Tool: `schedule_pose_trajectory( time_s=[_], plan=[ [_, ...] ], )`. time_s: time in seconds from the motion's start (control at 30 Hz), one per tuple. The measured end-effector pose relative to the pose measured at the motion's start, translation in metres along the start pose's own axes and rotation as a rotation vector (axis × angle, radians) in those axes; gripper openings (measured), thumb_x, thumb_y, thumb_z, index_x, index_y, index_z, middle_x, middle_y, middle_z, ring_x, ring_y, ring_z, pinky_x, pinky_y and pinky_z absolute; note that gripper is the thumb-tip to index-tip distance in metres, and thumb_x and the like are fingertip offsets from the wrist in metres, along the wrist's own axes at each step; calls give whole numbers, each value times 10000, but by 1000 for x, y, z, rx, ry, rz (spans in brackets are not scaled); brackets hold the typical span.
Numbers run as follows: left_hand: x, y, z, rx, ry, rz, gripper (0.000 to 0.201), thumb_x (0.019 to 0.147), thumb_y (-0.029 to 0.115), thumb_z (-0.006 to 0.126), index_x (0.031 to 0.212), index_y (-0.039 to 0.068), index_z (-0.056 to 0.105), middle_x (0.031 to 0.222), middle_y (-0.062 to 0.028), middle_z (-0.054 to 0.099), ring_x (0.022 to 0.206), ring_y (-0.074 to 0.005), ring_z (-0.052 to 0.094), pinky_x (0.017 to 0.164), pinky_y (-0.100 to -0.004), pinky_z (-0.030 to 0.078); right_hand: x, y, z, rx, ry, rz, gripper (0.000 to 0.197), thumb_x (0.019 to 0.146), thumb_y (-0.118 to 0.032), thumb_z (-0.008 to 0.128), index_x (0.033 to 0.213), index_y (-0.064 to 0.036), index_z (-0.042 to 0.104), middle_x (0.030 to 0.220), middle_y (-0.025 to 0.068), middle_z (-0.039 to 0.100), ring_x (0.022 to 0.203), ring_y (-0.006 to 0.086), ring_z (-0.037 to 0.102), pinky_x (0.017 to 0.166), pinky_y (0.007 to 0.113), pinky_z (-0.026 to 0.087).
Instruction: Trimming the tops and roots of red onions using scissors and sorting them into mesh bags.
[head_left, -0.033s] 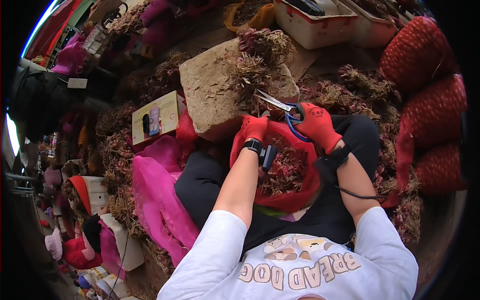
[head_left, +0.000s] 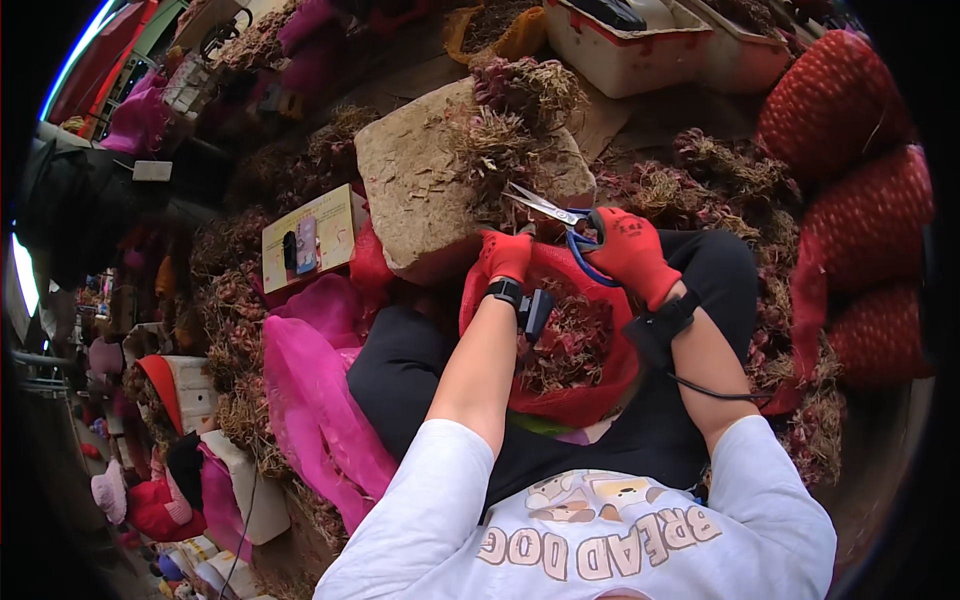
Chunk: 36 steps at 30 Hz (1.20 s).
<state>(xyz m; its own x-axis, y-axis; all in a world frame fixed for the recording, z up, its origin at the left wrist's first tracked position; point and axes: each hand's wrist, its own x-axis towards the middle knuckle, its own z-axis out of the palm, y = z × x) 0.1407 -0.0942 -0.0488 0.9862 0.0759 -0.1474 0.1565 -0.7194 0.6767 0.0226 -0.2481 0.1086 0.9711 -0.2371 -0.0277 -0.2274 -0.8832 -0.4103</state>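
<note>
My right hand (head_left: 635,255), in a red glove, grips scissors (head_left: 545,205) with blue handles; their blades are parted and point toward the upper left. My left hand (head_left: 505,256), gloved in red too, is closed at the near edge of a rough tan block (head_left: 410,170). What its fingers hold, if anything, is hidden. On the block lies a bunch of dried shallots (head_left: 495,140) with straw-like tops, just beyond both hands. Below my hands, between my legs, a red mesh bag (head_left: 620,375) stands open around loose reddish bulbs (head_left: 570,340).
Pink netting (head_left: 310,400) lies by my left leg. Beyond it, a phone (head_left: 306,245) rests on a pale box (head_left: 340,220). More dried bunches (head_left: 735,180) are heaped at the right, beside full red mesh sacks (head_left: 830,110). White tubs (head_left: 625,50) stand at the back.
The whole view has shifted very slightly. Both hands and the scissors otherwise keep the same pose.
</note>
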Motion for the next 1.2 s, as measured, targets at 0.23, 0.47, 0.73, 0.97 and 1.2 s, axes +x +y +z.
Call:
schedule_pose_trajectory(
  time_s=[0.23, 0.47, 0.73, 0.97, 1.2],
  plan=[
    [63, -19, -33, -1246, -95, -181, 125, 747, 32, 640, 845, 94, 592, 635, -24, 537, 475, -116, 469, 447, -245, 393, 8, 5, 3, 33, 64, 18, 447, 727, -463, 630, 964, -86, 592, 948, 148, 615, 867, 327, 604, 751, 398, 476],
    [100, -70, -121, -949, -311, -21, 230, 802, 37, 617, 1004, 78, 514, 687, -2, 577, 519, -96, 543, 425, -235, 410, 5, -17, 16, 495, -41, -62, 450, 749, -473, 642, 904, -52, 603, 860, 172, 633, 826, 344, 606, 710, 404, 467],
    [79, -69, -82, -953, -288, 133, 224, 776, 9, 632, 937, 66, 487, 717, 13, 532, 533, -73, 470, 451, -231, 384, 90, -106, 100, 957, -24, 99, 393, 723, -312, 748, 890, -7, 565, 734, 57, 606, 675, 119, 568, 588, 280, 452],
    [68, -61, -116, -1267, -554, -128, 194, 882, 68, 484, 1072, 29, 505, 953, -87, 597, 791, -191, 590, 695, -325, 514, 138, -108, 156, 1451, -324, 87, 359, 727, -254, 714, 958, -3, 603, 815, 65, 617, 682, 143, 599, 560, 300, 484],
    [72, -29, -133, -1012, -706, -99, 249, 923, 181, 464, 1122, 44, 525, 1033, -64, 577, 958, -161, 547, 822, -303, 469, 149, -68, 131, 1431, -280, -100, 214, 784, -195, 647, 904, -20, 615, 758, 33, 602, 651, 112, 572, 534, 254, 459]
  ],
)
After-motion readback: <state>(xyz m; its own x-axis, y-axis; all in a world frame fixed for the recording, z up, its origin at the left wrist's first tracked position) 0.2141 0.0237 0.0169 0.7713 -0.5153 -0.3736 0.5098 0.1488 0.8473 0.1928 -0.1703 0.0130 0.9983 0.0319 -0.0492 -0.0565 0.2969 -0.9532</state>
